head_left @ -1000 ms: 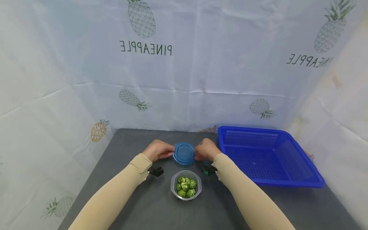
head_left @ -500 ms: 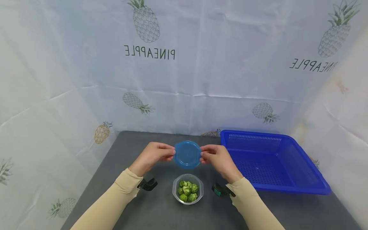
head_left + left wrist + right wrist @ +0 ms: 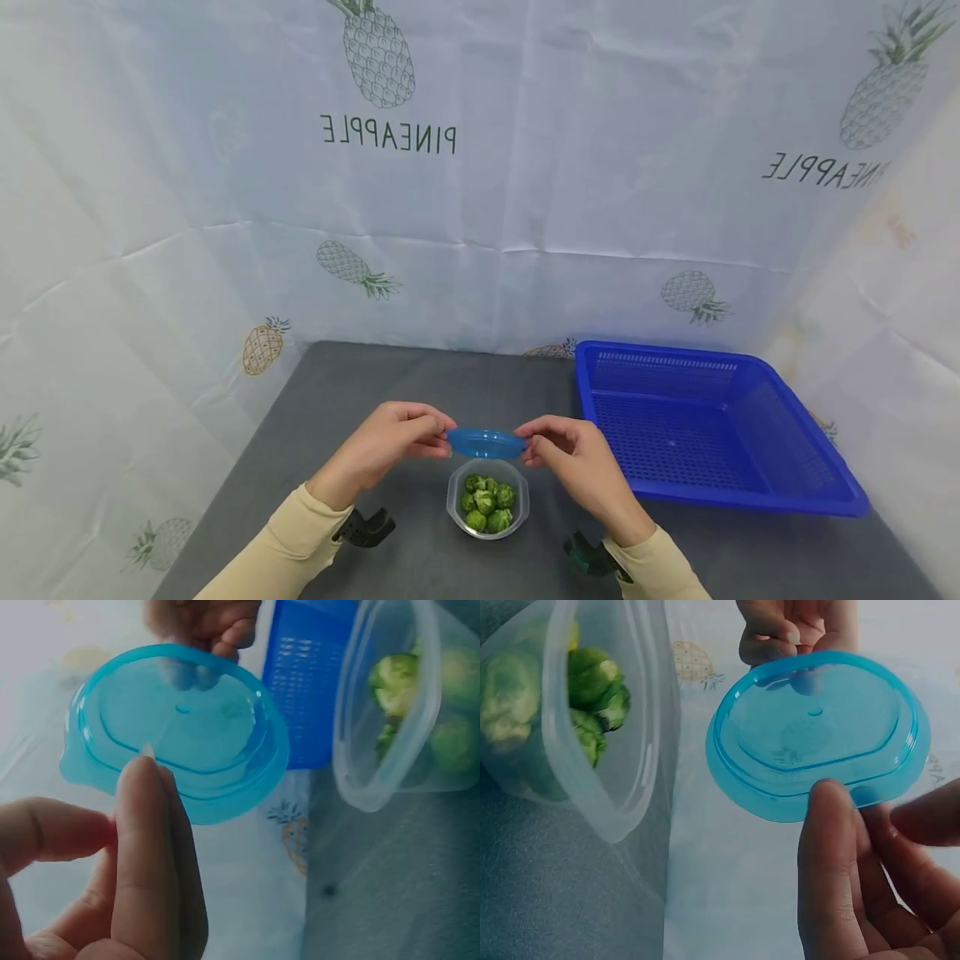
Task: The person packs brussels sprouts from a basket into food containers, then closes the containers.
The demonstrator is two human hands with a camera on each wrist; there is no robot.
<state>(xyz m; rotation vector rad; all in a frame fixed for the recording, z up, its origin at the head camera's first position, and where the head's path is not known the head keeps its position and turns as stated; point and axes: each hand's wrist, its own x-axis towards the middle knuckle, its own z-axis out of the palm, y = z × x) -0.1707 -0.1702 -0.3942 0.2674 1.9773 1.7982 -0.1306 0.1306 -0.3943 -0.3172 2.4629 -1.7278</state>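
Observation:
A translucent blue lid [image 3: 487, 444] is held up in the head view, tilted so that it shows nearly edge-on. My left hand [image 3: 393, 442] pinches its left rim between thumb and fingers. At the opposite rim, my right hand [image 3: 573, 454] pinches it the same way. Just nearer than the lid stands a clear plastic container [image 3: 452, 502] on the grey table. Several green Brussels sprouts [image 3: 484, 502] lie inside it. From the left wrist, the lid [image 3: 180, 727] looks round and see-through, with the other hand behind it. The right wrist view shows its raised inner ring.
A large blue plastic basket [image 3: 675, 425] with slotted walls stands at the right of the grey table [image 3: 360, 375]. White cloth [image 3: 480, 192] printed with pineapples hangs behind and at both sides. Dark bands [image 3: 365, 528] are worn on both wrists.
Both hands have lifted the lid from flat behind the container and brought it nearer, tilting it edge-on close to the container's far rim. The container and basket stay in place.

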